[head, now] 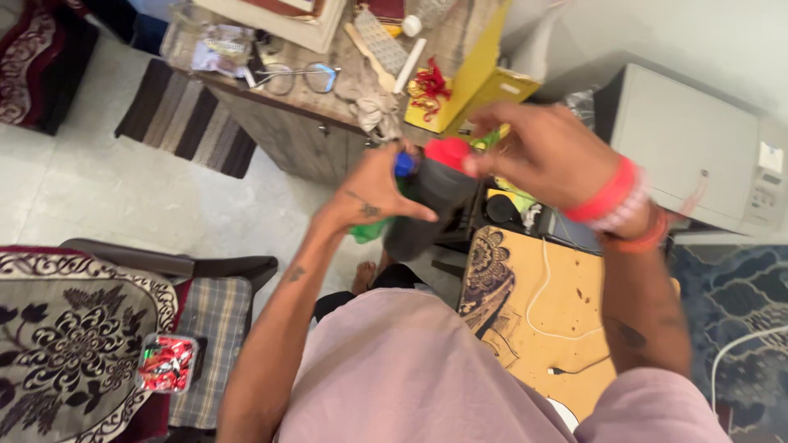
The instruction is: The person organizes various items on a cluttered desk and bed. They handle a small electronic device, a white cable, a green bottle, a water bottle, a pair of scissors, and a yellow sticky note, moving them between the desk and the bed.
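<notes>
My left hand (373,190) wraps around a dark grey bottle-shaped container (427,205) held in front of my chest; a blue piece (405,164) and something green (367,232) show beside its fingers. My right hand (546,152), with red and white bands on the wrist, pinches a red cap (448,152) at the top of the container. A thin green-yellow object (491,139) pokes out by the right fingers. Motion blur hides finer detail.
A cluttered wooden table (295,123) behind holds eyeglasses (300,78), a yellow box (472,82) and red ribbon. A white printer (698,143) sits right. A small wooden board (542,312) with a white cable lies below. A clear box of red items (167,363) rests on a patterned seat at left.
</notes>
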